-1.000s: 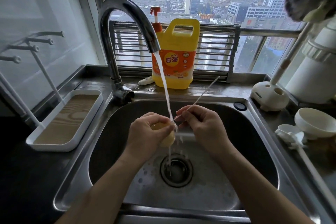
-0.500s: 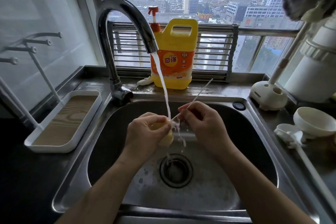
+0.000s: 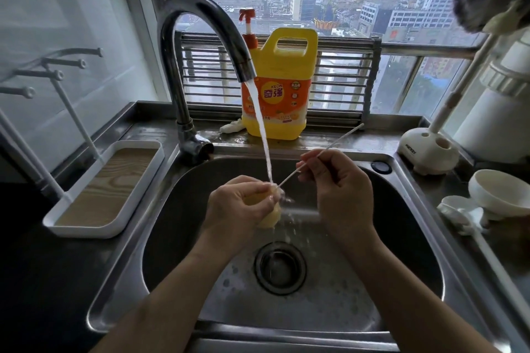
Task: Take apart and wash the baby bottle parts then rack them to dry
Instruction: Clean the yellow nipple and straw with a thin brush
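Over the steel sink (image 3: 407,238), my left hand (image 3: 238,206) grips a small yellowish bottle nipple (image 3: 271,216) under the running water (image 3: 262,129) from the curved tap (image 3: 200,23). My right hand (image 3: 341,183) pinches a thin white brush stick (image 3: 341,137). The stick's lower tip meets the nipple's top where the stream lands; its upper end points up and to the right. Most of the nipple is hidden by my left fingers.
A white drying rack (image 3: 94,200) with pegs and a wood-look tray stands left of the sink. A yellow detergent jug (image 3: 281,86) sits behind the tap. White bottle parts (image 3: 499,195), a long-handled brush (image 3: 470,223) and a brush holder (image 3: 427,152) lie on the right counter.
My right hand has drawn up and to the right, pulling more of the thin stick out of the nipple. My left hand stays under the stream.
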